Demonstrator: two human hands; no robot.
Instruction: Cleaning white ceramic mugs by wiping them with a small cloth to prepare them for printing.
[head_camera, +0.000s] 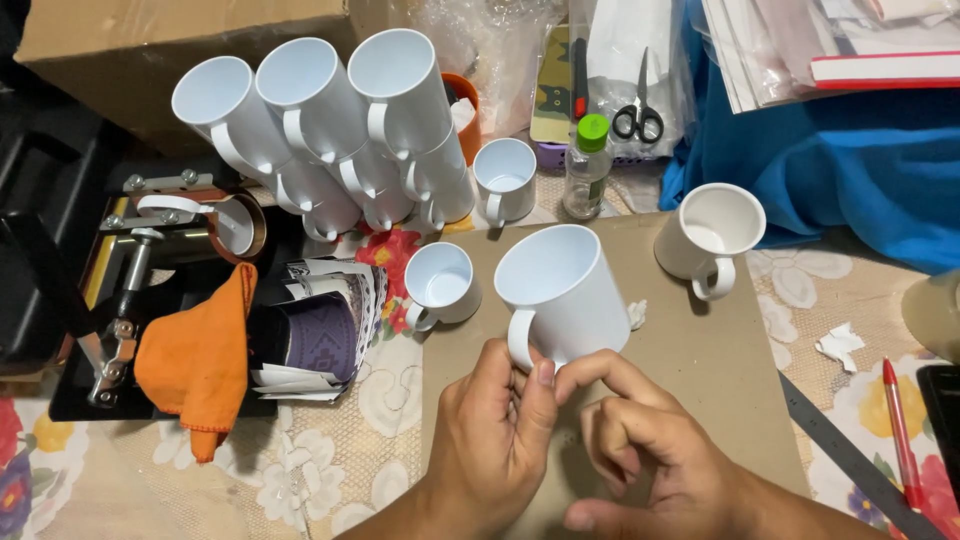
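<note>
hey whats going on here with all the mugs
A person holds a plain white ceramic mug tilted above a brown cardboard sheet. The left hand pinches its handle; the right hand touches its base. More white mugs lie stacked behind, near an orange cloth.

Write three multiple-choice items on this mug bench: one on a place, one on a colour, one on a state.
1. Where do the scissors lie?
A. beyond the green-capped bottle
B. on the orange cloth
C. inside a mug

2. What colour is the pen at the right edge?
A. blue
B. red
C. black

3. How is the held mug posed?
A. flat, mouth down
B. stacked on others
C. tilted, mouth up, away from the person

Key: 1 A, they lie past the bottle; 2 B, red barrel; 3 C, left hand and right hand tip it, inside showing.
</note>
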